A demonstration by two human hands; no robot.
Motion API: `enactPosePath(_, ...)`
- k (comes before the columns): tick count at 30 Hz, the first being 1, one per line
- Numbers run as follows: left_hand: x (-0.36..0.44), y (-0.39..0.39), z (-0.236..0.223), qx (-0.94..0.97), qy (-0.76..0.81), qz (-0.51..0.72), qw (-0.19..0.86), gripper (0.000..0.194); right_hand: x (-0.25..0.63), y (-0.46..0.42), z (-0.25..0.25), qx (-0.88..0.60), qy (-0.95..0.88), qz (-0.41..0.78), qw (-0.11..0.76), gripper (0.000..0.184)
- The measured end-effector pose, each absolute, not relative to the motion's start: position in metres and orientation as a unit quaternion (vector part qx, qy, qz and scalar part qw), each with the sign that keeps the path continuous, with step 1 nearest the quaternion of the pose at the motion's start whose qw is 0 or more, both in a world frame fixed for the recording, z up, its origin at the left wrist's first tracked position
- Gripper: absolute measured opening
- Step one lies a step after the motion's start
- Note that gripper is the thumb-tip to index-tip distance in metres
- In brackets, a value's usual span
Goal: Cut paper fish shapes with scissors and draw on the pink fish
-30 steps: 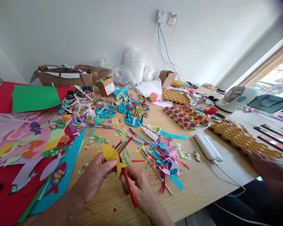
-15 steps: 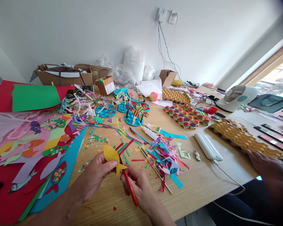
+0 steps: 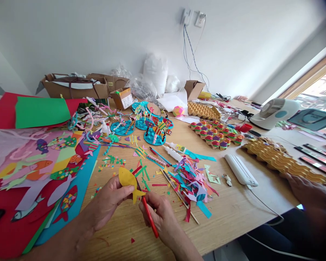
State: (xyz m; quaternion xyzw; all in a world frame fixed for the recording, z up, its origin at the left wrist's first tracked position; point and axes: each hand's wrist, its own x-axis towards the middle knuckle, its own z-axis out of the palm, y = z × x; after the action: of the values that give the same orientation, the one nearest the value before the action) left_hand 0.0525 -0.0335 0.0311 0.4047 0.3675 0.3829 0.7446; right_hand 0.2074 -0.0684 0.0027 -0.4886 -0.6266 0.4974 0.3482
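My left hand [image 3: 107, 199] pinches a yellow paper fish [image 3: 127, 179] between thumb and fingers, above the wooden table. In my right hand [image 3: 160, 210] is a pair of scissors [image 3: 150, 217] with red handles. Their blades lie close behind the fish's tail and are mostly hidden by it, so whether they are open cannot be seen. Just beyond the fish are loose green paper strips [image 3: 145, 183] and a red strip [image 3: 159, 185]. A pile of coloured paper scraps [image 3: 191, 177] lies right of my hands.
Decorated paper fish [image 3: 67, 199] rest on coloured sheets at left. Glue bottles [image 3: 174, 154], blue fish-decorated discs [image 3: 154, 137] and painted egg cartons [image 3: 216, 134] stand farther back. A white power bank [image 3: 240, 169] with a cable lies right, near another person's hand [image 3: 299, 186].
A long red strip that stuck out right of the fish no longer shows there. Both my hands stay almost in place, still holding the fish and the scissors.
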Motion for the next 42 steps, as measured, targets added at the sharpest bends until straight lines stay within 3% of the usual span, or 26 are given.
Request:
enactPosePath(30, 0.053, -0.032, 0.023, 0.450, 0.453, 0.469, 0.611, 0.010, 0.203, -0.068, 0.000, -0.466, -0.625, 0.515, 0.357, 0.028)
enactPosePath(42, 0.057, -0.030, 0.035, 0.312, 0.403, 0.523, 0.683, 0.010, 0.201, -0.066, 0.003, -0.464, -0.603, 0.526, 0.381, 0.028)
